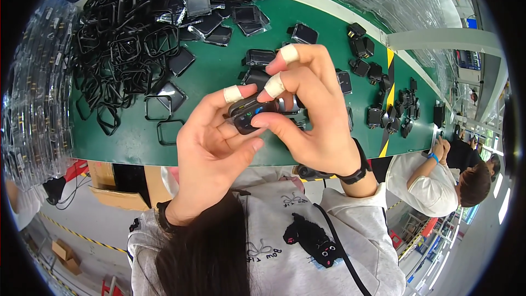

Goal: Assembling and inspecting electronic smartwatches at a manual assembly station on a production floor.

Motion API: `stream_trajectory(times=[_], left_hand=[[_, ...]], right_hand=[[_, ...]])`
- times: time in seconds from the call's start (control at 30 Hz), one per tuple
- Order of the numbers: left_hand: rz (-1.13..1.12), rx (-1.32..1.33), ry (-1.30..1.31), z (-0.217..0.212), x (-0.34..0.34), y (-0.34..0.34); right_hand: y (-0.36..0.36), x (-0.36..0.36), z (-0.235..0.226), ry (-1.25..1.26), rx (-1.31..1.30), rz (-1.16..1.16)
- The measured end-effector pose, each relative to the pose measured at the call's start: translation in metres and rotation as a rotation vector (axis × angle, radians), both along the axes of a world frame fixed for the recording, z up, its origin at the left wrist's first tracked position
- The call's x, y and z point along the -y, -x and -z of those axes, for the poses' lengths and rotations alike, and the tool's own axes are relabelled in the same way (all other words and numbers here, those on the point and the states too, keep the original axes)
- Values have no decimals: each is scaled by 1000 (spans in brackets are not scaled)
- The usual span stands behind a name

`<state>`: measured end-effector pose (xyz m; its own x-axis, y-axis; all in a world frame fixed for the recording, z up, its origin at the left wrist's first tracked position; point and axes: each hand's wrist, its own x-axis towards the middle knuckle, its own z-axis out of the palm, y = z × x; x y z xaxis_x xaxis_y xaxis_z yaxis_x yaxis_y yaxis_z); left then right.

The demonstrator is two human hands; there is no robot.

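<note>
A small black smartwatch body (239, 125) with a few coloured icons lit on its face is held between my two hands over the table's near edge. My left hand (204, 141) grips it from the left with its fingers bent. From the right, my right hand (320, 118) pinches it between thumb and index finger. Pale tape wraps several of my fingertips. Just beyond my fingers lie black watch bodies (258, 57), partly hidden by the right hand. What the fingers cover on the device's right side cannot be made out.
Black frames (129, 49) pile on the green table (213, 66) at left, with film-wrapped black panels (198, 3) behind. Small black parts (378, 118) lie at right beside yellow-black tape (389, 98). Stacked clear trays (41, 87) border the left; a person (427, 181) sits at right.
</note>
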<state>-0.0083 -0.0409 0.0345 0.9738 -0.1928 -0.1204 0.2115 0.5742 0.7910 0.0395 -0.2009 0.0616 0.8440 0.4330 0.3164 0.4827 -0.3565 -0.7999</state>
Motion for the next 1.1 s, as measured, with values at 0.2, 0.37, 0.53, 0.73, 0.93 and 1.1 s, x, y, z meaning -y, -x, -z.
stream_trajectory(times=[0.2,0.37,0.53,0.73,0.93,1.1], left_hand=[[61,-27,44,-1,-4,0],[84,-24,81,-2,-2,-2],[46,-47,13,-3,0,2],[52,-22,-47,-2,-5,6],[-105,23,-98,13,-4,3],[-149,72,-188,11,-4,3]], right_hand=[[-2,14,0,-222,-420,-148],[-2,12,5,-430,-435,-186],[1,8,4,-133,-315,-79],[0,4,9,5,-14,-138],[10,-2,17,-252,-386,-65],[12,1,14,-178,-312,-54]])
